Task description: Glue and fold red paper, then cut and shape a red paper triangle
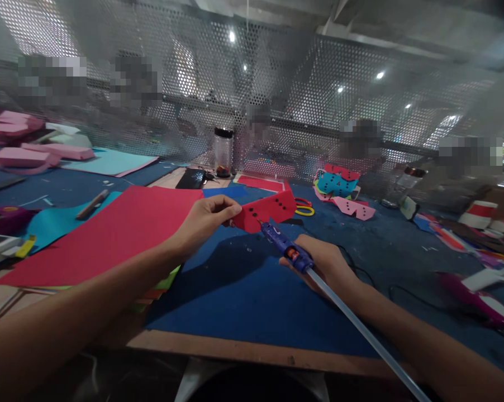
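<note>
Pinched in my left hand [205, 220] is the left end of a red paper cutout [272, 207] with several black dots on it, raised above the blue table cover. My right hand [325, 259] is wrapped round a blue hot glue gun [283, 243], from whose back a long clear glue stick [361, 326] sticks out. The gun's nozzle points at the lower edge of the cutout, near the dots; I cannot tell if they touch. Partly behind the cutout lie scissors [304, 209] with yellow and red handles. A large red sheet [122, 234] lies under my left forearm.
Dotted paper cutouts in blue [338, 184] and pink [355, 207] lie at the back right. A clear jar [223, 153] with a black lid stands beside a black phone-like object [191, 178]. At the right lies a purple glue gun [478, 301]. A perforated metal screen [277, 84] rises behind.
</note>
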Demonstrator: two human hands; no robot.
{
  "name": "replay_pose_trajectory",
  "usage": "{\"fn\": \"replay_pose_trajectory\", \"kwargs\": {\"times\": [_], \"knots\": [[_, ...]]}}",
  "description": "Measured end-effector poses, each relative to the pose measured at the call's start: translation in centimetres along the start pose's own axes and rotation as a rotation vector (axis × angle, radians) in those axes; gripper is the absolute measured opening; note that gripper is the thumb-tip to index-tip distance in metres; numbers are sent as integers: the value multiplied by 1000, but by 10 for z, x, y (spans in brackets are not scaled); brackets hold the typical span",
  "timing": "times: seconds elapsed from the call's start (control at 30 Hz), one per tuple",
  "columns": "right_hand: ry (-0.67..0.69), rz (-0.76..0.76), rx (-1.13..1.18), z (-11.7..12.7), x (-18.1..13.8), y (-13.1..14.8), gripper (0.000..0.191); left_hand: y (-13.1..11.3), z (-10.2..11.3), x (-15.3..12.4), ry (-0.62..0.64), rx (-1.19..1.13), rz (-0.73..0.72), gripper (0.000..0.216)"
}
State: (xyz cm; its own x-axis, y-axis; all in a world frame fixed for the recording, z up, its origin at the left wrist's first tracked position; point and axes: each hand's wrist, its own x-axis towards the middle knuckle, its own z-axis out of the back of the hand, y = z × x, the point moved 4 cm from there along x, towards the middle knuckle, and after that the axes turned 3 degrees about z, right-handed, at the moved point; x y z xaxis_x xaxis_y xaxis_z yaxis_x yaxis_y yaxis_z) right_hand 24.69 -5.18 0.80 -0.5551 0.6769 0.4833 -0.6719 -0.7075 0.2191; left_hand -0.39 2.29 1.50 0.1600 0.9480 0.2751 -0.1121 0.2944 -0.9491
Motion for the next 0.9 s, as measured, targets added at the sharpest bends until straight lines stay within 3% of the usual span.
{"fn": "replay_pose_trajectory", "kwargs": {"times": [0.9], "knots": [[35,-9,3,3,1,3,26,0,1,-1,5,-8,-14,22]]}}
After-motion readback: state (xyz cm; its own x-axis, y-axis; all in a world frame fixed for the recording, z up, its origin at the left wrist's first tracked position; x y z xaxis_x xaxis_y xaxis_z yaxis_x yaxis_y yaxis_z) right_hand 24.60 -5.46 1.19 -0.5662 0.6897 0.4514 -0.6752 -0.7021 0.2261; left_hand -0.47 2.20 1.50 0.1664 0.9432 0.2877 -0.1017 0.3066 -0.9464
